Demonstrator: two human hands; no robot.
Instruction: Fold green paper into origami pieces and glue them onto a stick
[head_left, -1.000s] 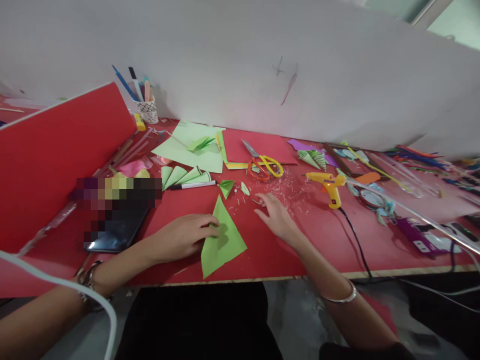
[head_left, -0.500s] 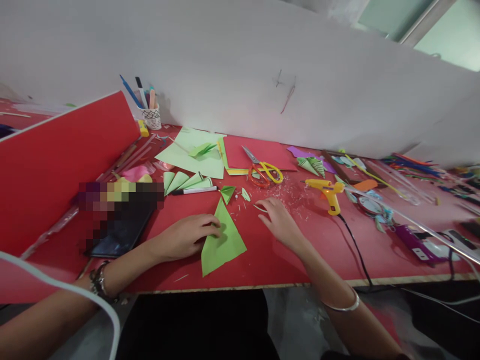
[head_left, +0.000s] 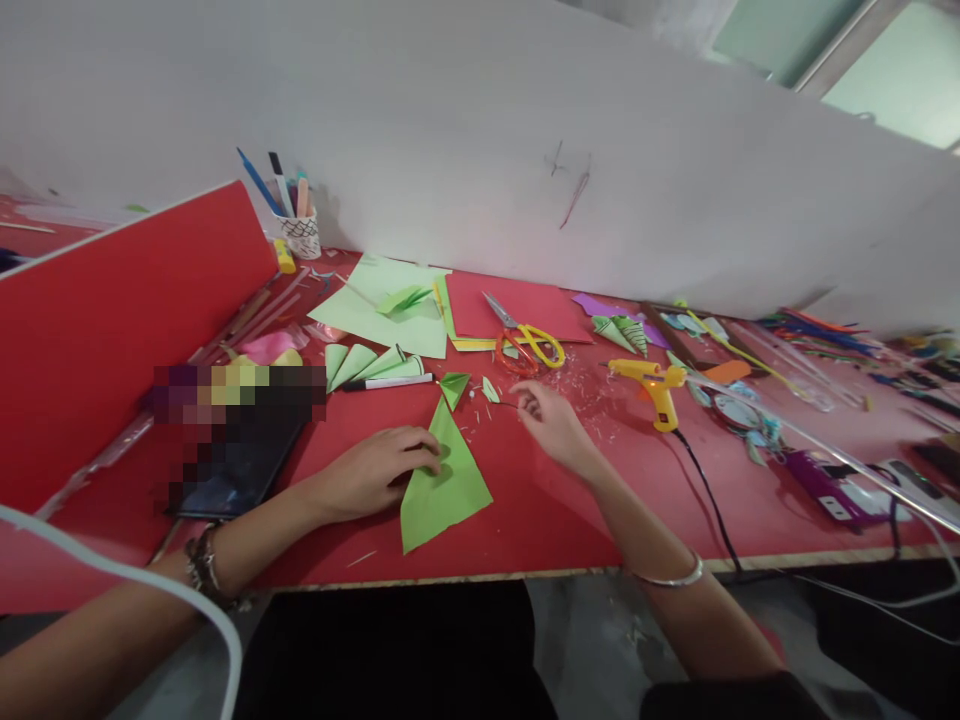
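Note:
Bent over the left edge of a green paper piece [head_left: 454,490], my left hand [head_left: 386,470] grips it against the red table. A small folded green paper piece [head_left: 453,387] lies at its pointed top. My right hand [head_left: 555,425] hovers just right of the paper with fingers curled together. A thin dark line [head_left: 508,405] shows by its fingertips, too fine to name. Close by are a small pale green leaf-shaped cutout [head_left: 490,390] and tiny scraps. Scissors [head_left: 525,335] with red and yellow handles lie beyond the right hand.
A yellow hot glue gun [head_left: 651,385] stands to the right, its cord trailing over the table edge. Pale green folded cones [head_left: 360,364] and a marker [head_left: 390,382] lie left of centre. Behind are coloured sheets [head_left: 517,305] and a pen cup [head_left: 300,236]. A red board [head_left: 127,330] leans at left.
My right hand has drawn its fingers in from a more stretched pose and shifted slightly up and left. My left hand and the green paper stay in place.

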